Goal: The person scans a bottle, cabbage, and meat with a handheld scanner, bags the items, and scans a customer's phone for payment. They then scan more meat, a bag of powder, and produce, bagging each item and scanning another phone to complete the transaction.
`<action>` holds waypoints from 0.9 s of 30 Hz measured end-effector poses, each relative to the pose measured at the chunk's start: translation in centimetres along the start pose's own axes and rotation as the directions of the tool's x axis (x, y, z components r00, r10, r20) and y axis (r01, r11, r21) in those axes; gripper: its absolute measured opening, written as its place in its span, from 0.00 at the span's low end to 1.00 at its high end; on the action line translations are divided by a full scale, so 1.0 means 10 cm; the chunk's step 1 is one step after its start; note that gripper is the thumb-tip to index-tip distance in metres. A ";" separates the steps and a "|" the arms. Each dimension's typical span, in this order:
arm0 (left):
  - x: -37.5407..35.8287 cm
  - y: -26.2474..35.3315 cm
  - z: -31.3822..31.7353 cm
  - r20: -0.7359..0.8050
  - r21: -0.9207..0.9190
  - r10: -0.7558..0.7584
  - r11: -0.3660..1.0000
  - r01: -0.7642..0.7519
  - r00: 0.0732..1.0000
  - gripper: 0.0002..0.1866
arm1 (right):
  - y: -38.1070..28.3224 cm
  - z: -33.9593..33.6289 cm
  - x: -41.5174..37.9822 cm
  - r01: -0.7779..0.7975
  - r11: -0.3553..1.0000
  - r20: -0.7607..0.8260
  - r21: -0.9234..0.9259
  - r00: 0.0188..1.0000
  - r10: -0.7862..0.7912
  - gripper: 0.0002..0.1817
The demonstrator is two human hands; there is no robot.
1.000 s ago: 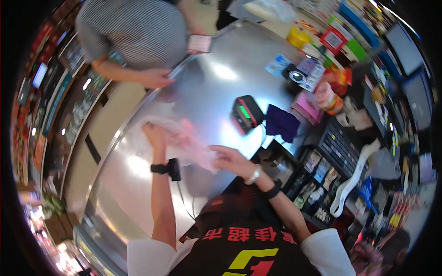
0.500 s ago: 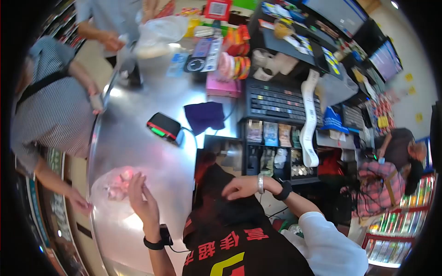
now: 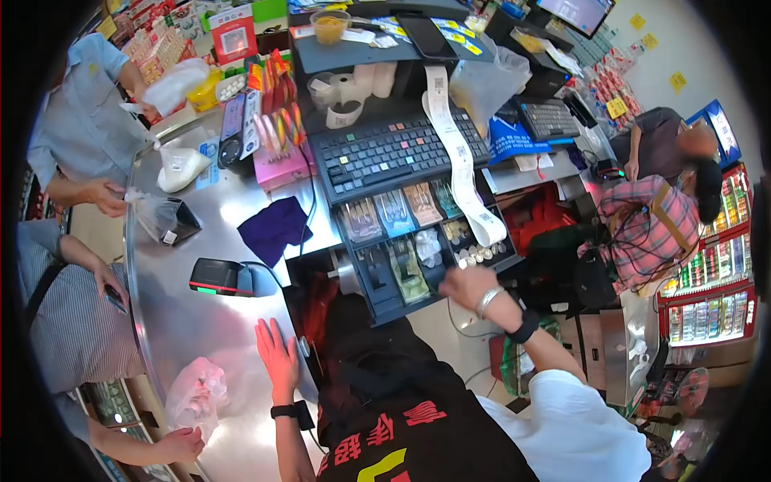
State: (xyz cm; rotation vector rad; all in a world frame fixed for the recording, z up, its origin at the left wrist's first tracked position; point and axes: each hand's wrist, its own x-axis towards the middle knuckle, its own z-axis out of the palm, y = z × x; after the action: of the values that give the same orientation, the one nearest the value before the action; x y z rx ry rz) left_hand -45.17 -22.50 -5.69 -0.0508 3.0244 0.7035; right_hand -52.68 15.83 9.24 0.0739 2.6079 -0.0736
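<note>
My left hand [image 3: 277,357] lies on the metal counter [image 3: 249,402] near its inner edge, fingers stretched out, holding nothing. My right hand [image 3: 474,291] is at the front corner of the open cash drawer [image 3: 385,317], just below the coins [image 3: 480,255]. Its fingers are curled, and anything in them is hidden. Banknotes [image 3: 409,269] stand in the drawer's compartments. To the left of my left hand sits a clear plastic bag [image 3: 197,390] with pinkish contents, near another person's hand [image 3: 181,444]. A black scanner with red trim [image 3: 221,275] and a dark purple cloth [image 3: 275,230] lie farther up.
Above the drawer is a keyboard [image 3: 401,153], with a long paper receipt strip [image 3: 462,173] hanging across it. People stand along the counter's left side, near a bag of white grains [image 3: 181,167] and a bag with a dark item [image 3: 165,218]. Two people are at the right.
My view has turned right. My right hand has moved from in front of my apron to the drawer's corner. My left hand has left the plastic bag and rests near the counter's edge.
</note>
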 end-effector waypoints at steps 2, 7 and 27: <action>0.00 0.00 0.02 0.005 0.019 0.013 1.000 -0.013 1.000 0.32 | -0.07 -0.55 -0.01 -0.177 0.975 -0.100 0.133 0.977 0.191 0.32; 0.01 0.02 0.01 0.013 0.046 -0.006 0.999 0.005 1.000 0.27 | 0.65 -0.12 0.55 -0.305 0.938 -0.538 -0.163 0.825 0.175 0.50; 0.69 1.98 0.24 0.879 -0.471 0.321 0.700 0.537 0.354 0.27 | 1.39 -1.75 0.06 0.067 0.993 -0.923 0.096 0.380 0.064 0.19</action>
State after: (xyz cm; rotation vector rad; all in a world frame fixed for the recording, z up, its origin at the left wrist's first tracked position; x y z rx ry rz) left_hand -52.75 -3.81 0.60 0.0859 1.4367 1.2744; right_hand -61.09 30.93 23.52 0.2090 3.7796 -0.2582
